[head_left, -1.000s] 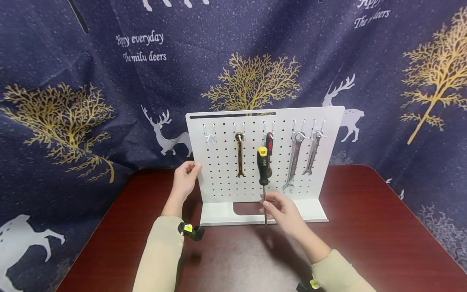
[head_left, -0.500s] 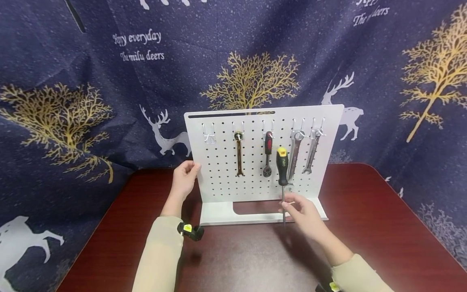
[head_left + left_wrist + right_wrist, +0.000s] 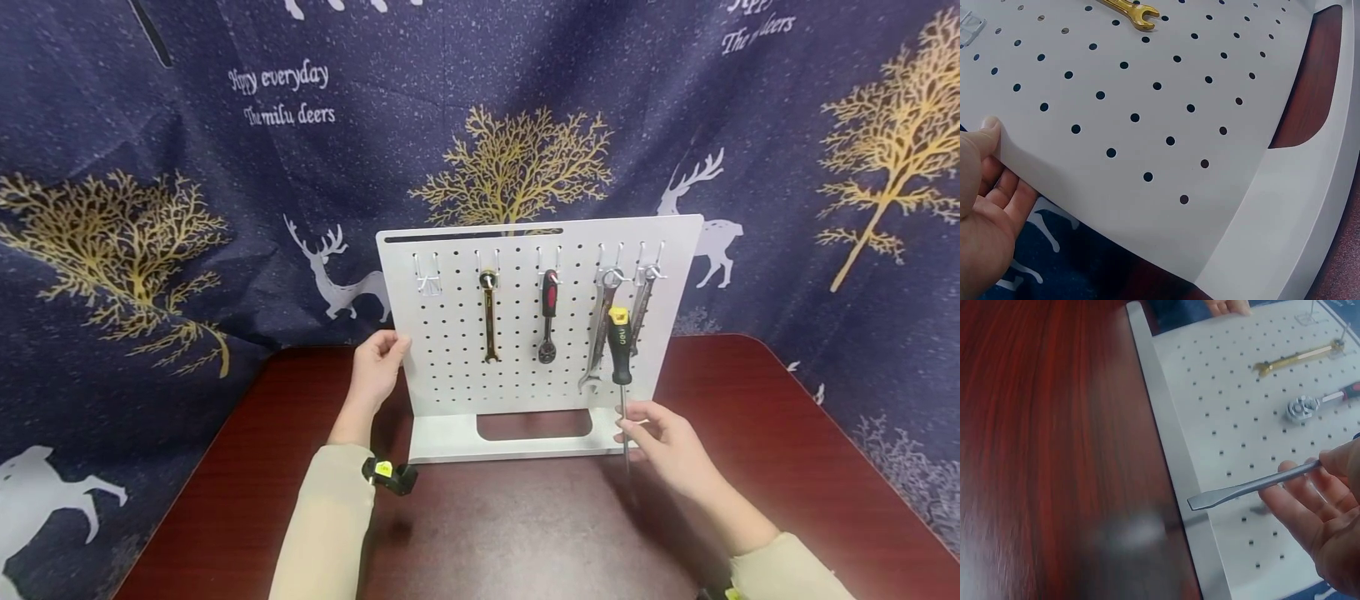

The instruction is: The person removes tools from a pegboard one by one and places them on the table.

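Observation:
My right hand (image 3: pixel 667 442) pinches a screwdriver (image 3: pixel 620 346) by its metal shaft, the black and yellow handle up and the flat tip down. It is held in front of the white pegboard (image 3: pixel 457 333), before the right-hand wrenches. My left hand (image 3: pixel 377 367) grips the board's left edge; in the left wrist view the thumb (image 3: pixel 990 128) lies on the front face, with fingers behind. Hanging on hooks are a gold wrench (image 3: pixel 491 321), a ratchet wrench (image 3: pixel 548 317) with a red and black handle, a large silver wrench (image 3: pixel 600 333) and a smaller silver wrench (image 3: pixel 642 308), partly hidden by the screwdriver.
A hook with nothing on it (image 3: pixel 428 279) is at the board's upper left. The board's base (image 3: pixel 442 437) stands on a dark red table (image 3: pixel 480 525). Behind hangs a blue cloth (image 3: pixel 420 83) printed with deer and trees.
My right hand has carried the screwdriver to the right, from in front of the ratchet wrench to in front of the silver wrenches. The left hand keeps its place on the board's edge.

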The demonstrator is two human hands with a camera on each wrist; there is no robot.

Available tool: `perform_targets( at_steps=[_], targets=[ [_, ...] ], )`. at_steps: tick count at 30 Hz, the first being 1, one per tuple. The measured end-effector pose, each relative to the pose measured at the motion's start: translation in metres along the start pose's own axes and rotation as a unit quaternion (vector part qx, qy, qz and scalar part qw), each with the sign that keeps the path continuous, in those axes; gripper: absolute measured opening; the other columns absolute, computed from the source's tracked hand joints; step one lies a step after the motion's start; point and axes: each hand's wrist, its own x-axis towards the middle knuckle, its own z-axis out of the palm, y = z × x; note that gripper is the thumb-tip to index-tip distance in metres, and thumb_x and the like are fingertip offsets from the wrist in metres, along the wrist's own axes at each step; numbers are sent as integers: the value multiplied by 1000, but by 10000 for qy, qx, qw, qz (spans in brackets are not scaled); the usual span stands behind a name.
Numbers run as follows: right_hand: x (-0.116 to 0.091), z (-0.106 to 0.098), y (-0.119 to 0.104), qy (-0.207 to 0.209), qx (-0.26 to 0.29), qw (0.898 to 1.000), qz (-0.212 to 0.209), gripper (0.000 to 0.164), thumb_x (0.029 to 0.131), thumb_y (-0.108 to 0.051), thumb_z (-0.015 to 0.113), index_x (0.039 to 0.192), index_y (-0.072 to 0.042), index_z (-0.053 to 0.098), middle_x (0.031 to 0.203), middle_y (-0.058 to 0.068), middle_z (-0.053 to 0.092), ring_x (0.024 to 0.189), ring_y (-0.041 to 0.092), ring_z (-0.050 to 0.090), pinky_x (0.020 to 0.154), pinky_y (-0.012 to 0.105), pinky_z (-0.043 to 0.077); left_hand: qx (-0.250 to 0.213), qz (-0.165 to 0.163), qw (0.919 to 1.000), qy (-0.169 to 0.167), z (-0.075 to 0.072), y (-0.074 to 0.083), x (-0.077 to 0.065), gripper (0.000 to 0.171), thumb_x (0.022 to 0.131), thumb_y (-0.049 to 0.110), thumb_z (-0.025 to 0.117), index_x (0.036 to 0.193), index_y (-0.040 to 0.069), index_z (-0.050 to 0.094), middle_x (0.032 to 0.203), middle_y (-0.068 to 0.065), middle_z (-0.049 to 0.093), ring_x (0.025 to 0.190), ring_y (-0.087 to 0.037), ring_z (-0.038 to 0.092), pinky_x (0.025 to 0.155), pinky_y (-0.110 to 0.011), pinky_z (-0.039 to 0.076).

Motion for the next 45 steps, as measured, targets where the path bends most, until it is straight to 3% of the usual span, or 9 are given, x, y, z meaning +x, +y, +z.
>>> perform_targets(
  at_steps=[5, 12, 14, 18, 23, 30, 33, 40, 45],
  targets=[
    [-7, -15, 8, 49, -59, 10000, -17, 29, 93, -8, 58, 117, 8, 55, 108, 32, 59, 77, 3, 66, 62, 31, 57, -54, 33, 10000, 4, 1, -15, 8, 23, 91, 17, 63, 101, -4, 62, 83, -1, 60, 71, -4, 50, 66, -16, 47],
    [-15, -37, 22, -58, -103, 9999, 121, 33, 94, -11, 58, 120, 9, 52, 88, -13, 64, 76, 5, 67, 62, 36, 57, 35, 152, 9999, 49, 2, -17, 8, 22, 92, 18, 62, 100, -2, 63, 80, 1, 59, 72, -8, 51, 72, -26, 50],
    [-18, -43, 25, -97, -129, 9998, 154, 33, 94, -11, 57, 120, 9, 51, 86, -17, 63, 76, 6, 67, 62, 37, 57, 39, 149, 9999, 41, 2, -16, 8, 21, 92, 18, 62, 100, -2, 62, 80, 2, 59, 73, -8, 51, 75, -31, 51],
    [-22, -53, 31, -124, -197, 9994, 266, 35, 95, -13, 57, 121, 9, 51, 88, -14, 66, 78, 6, 67, 61, 35, 57, 35, 143, 9999, 43, 1, -15, 8, 21, 92, 17, 62, 100, -2, 62, 81, 1, 59, 73, -8, 51, 77, -34, 51],
    [-26, -63, 38, -127, -379, 9980, 480, 36, 94, -14, 58, 120, 10, 51, 94, 2, 69, 78, 5, 67, 60, 34, 57, 80, 71, 9999, 66, 1, -15, 9, 21, 92, 18, 61, 101, -1, 62, 85, -3, 60, 75, -8, 52, 73, -24, 50],
    [-32, -76, 46, -253, -428, 9955, 806, 36, 95, -11, 55, 121, 13, 48, 102, 27, 64, 78, 4, 66, 60, 36, 57, 63, 23, 10000, 23, 3, -14, 8, 22, 94, 19, 60, 103, -1, 61, 94, -14, 62, 79, -12, 53, 85, -43, 50],
    [-33, -80, 49, -324, -426, 9940, 949, 36, 95, -10, 54, 120, 15, 48, 102, 28, 64, 77, 4, 66, 61, 36, 57, 42, 48, 10000, 29, 3, -14, 7, 22, 93, 19, 60, 103, -1, 61, 94, -14, 62, 79, -12, 53, 85, -42, 50],
    [-25, -89, 55, -554, -585, 9869, 1394, 37, 95, -9, 54, 121, 17, 47, 103, 27, 65, 82, 12, 66, 62, 37, 57, 114, 89, 9999, 53, 2, -14, 8, 22, 93, 19, 61, 102, -1, 62, 93, -12, 62, 78, -10, 52, 71, -20, 48],
    [-17, -94, 56, -784, -506, 9825, 1612, 38, 93, -7, 55, 119, 20, 47, 98, 25, 66, 81, 17, 66, 62, 38, 57, 91, 68, 9999, 25, 2, -15, 9, 23, 93, 19, 60, 103, -1, 62, 96, -13, 62, 79, -9, 53, 77, -28, 51]
  ],
)
